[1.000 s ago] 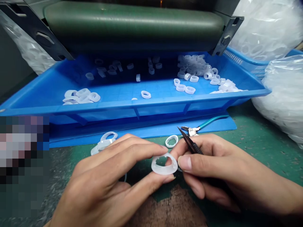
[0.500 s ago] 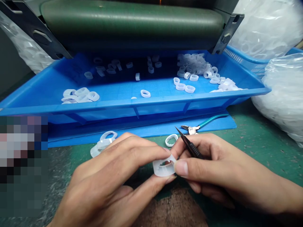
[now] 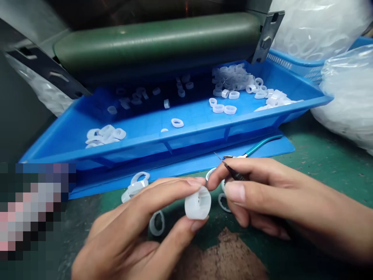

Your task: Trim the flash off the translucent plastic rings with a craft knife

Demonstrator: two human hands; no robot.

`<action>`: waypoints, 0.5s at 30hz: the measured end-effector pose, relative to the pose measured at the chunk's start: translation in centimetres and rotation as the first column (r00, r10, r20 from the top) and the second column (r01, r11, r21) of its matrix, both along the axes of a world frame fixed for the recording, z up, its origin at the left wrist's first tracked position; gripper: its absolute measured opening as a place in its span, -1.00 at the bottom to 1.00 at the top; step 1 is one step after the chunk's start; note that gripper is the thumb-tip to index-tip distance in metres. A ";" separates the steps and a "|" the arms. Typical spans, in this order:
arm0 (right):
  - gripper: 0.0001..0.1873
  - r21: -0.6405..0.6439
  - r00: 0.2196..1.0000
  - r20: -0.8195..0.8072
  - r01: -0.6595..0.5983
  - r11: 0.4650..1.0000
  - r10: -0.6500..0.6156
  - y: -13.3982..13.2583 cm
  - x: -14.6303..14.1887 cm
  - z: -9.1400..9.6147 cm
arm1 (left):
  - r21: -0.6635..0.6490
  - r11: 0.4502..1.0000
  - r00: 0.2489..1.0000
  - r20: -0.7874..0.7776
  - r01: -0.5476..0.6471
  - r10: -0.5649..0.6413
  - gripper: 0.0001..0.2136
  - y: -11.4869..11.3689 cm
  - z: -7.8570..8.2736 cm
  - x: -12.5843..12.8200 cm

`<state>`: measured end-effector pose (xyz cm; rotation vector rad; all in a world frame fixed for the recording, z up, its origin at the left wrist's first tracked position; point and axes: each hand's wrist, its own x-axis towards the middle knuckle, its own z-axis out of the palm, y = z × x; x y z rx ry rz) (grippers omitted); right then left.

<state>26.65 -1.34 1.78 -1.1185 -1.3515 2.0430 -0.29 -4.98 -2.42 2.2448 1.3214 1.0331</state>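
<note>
My left hand point(image 3: 131, 229) pinches a translucent white plastic ring point(image 3: 198, 203) between thumb and forefinger, turned on its side. My right hand point(image 3: 271, 198) is closed on a thin dark pointed blade tool point(image 3: 229, 168), its tip pointing up and left just above the ring. Both hands hover over the green mat in front of a blue tray point(image 3: 204, 130). Loose white rings lie on the mat: one point(image 3: 156, 223) below my left fingers, a few point(image 3: 135, 184) to the left, one point(image 3: 223, 202) under my right thumb.
The blue tray holds several scattered white rings point(image 3: 233, 83) under a green roller point(image 3: 157, 39). Teal-handled cutters point(image 3: 256, 147) lie on a blue sheet behind my right hand. Clear bags of rings point(image 3: 346, 89) stand at the right. A brown patch point(image 3: 224, 256) marks the mat.
The ring has been rotated from lying open-side up to standing on its side. My right thumb has come off it. The view has tilted and shifted slightly.
</note>
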 end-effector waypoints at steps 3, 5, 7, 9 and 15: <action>-0.69 0.219 0.973 0.227 0.000 0.976 -0.051 -0.4 0.8 -0.5 | 0.033 0.998 0.998 0.047 -0.053 0.052 -0.74 0.1 0.2 -0.1; -0.78 0.376 0.943 0.324 -0.055 0.925 -0.076 -1.2 1.7 -1.9 | 0.048 0.998 0.999 0.036 -0.038 0.036 -0.71 0.4 0.2 -0.7; -0.68 0.584 0.928 0.320 -0.034 0.811 -0.191 -2.0 2.4 -3.9 | 0.042 0.999 1.000 -0.008 -0.014 0.014 -0.70 0.9 0.2 -1.7; -0.55 0.759 0.898 0.265 0.030 0.650 -0.351 -2.5 2.9 -5.7 | 0.013 0.999 0.998 -0.054 0.031 -0.030 -0.71 1.2 0.1 -2.8; -0.67 0.833 0.907 0.264 -0.043 0.551 -0.328 -2.8 2.8 -6.7 | 0.043 0.998 0.999 -0.029 0.038 -0.037 -0.60 0.8 -0.5 -3.5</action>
